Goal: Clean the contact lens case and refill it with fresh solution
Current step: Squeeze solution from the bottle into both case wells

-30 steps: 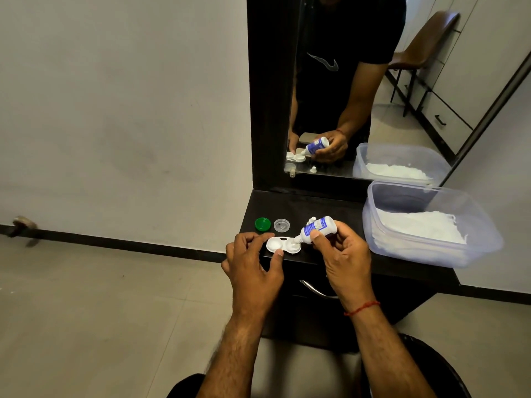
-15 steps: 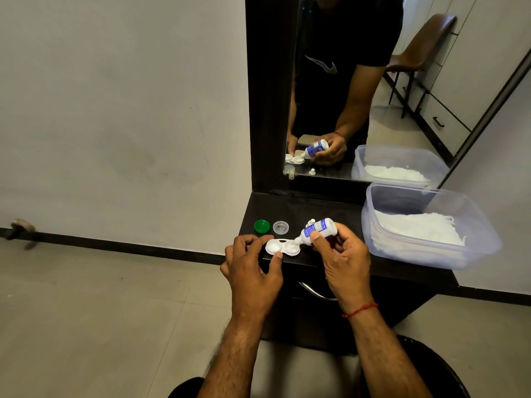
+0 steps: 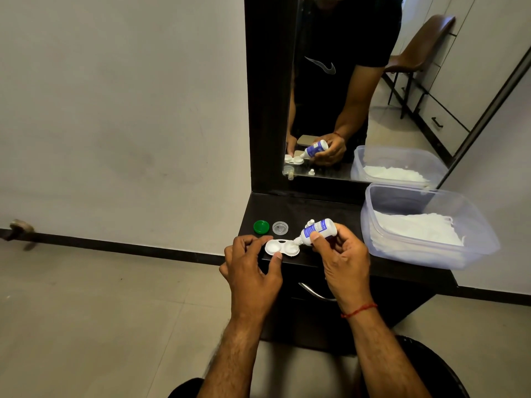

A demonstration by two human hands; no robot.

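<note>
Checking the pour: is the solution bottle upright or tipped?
Tipped. The bottle lies slanted in the right hand, nozzle down over one well of the case.

Translucent plastic tub at right end of dark worktop, holding white material. Behind, dark-framed mirror reflecting tub, brown chair and drawer fronts. Metal drawer handle below worktop edge. Left: plain grey wall, black skirting, small door stop, tiled floor.
</note>
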